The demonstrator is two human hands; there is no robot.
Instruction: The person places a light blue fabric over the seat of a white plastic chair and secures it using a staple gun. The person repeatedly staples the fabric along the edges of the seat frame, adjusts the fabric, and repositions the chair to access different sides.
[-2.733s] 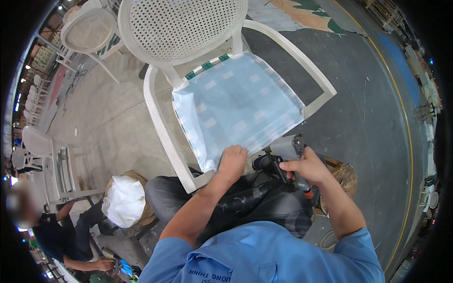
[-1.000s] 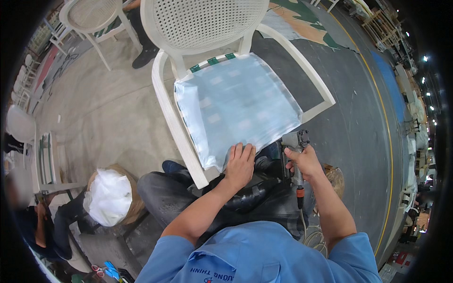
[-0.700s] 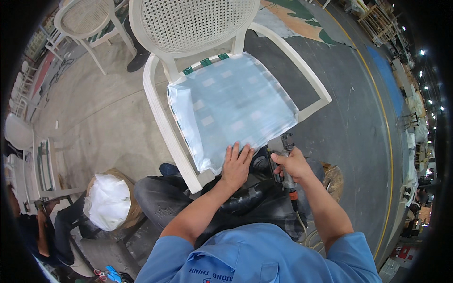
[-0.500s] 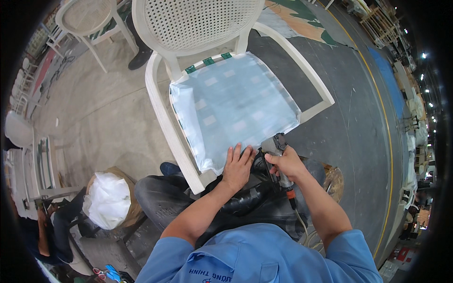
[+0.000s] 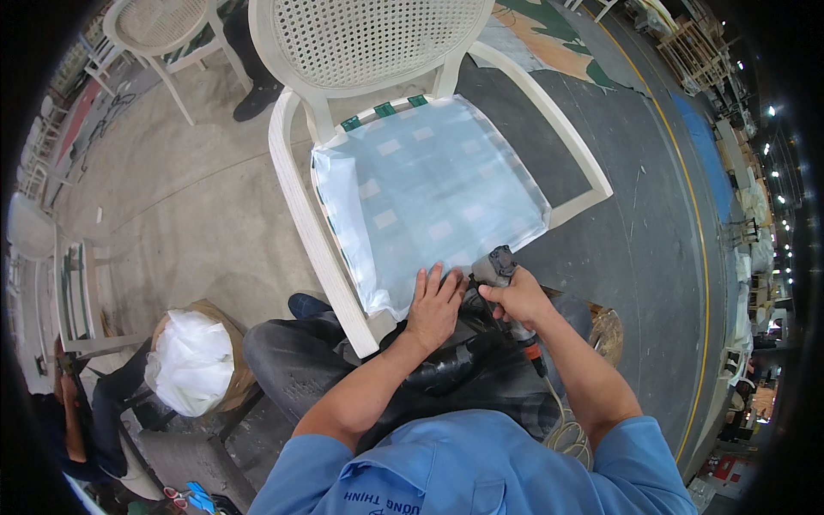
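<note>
In front of me a white armchair (image 5: pixel 302 202) stands tilted toward my lap, with a woven cane back (image 5: pixel 373 39). A thin pale-blue sheet (image 5: pixel 429 184) covers its seat, and green webbing shows at the back edge and faintly through the sheet. My left hand (image 5: pixel 435 305) lies with fingers spread on the sheet's near edge. Wrapped round the handle of a grey pneumatic staple gun (image 5: pixel 495 268) is my right hand (image 5: pixel 522 299). The gun's head rests at or close to the seat's near right edge; whether it touches is hidden. A hose runs down from its orange fitting.
Left of my knees is a brown sack (image 5: pixel 232 390) filled with white sheet material (image 5: pixel 193 360). Another person (image 5: pixel 77 412) works at the far left beside a chair frame. Scissors (image 5: pixel 176 498) lie at the lower left. A second cane-back chair (image 5: pixel 163 30) stands at the back left.
The staple gun has shifted slightly left and tilted along the seat's near edge in my right hand. My left hand stays on the sheet. The whole view has shifted a little.
</note>
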